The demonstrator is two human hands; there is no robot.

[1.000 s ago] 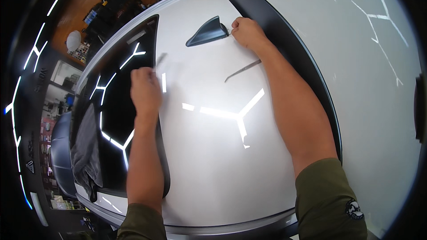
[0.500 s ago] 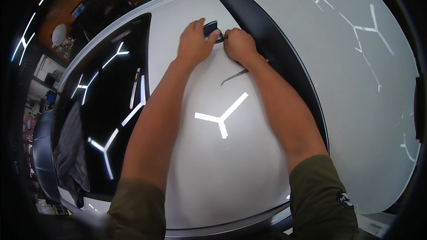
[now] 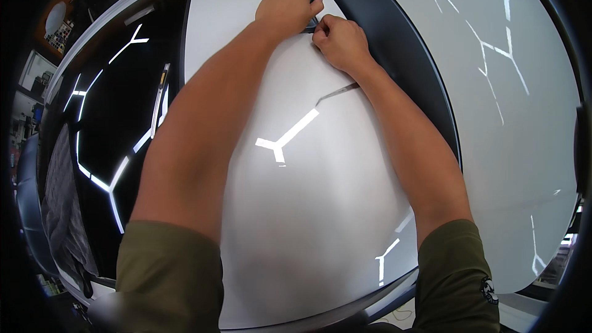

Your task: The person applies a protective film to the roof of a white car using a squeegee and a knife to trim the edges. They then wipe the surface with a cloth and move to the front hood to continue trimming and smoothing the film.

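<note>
Both hands meet over a glossy white car panel (image 3: 308,222), beside its dark strip (image 3: 385,34). My left hand (image 3: 285,13) is closed around a small dark flat piece (image 3: 312,24), which it mostly hides. Touching or nearly touching that piece, my right hand (image 3: 342,43) has its thumb and fingers pressed together in a pinch. Whatever it pinches is too small or too hidden to name. Bent-tip tweezers (image 3: 337,92) lie on the panel, their rear end covered by my right forearm.
A utility knife (image 3: 160,102) rests on the dark car glass (image 3: 111,117) to the left. Grey cloth (image 3: 65,209) hangs along the glass's left side. Beyond the dark strip, a pale curved panel (image 3: 431,105) fills the right. Ceiling lights reflect in the surfaces.
My left hand has turned over the dark piece, covering most of it. Both hands now sit higher in the picture and slightly right, and the view has shifted.
</note>
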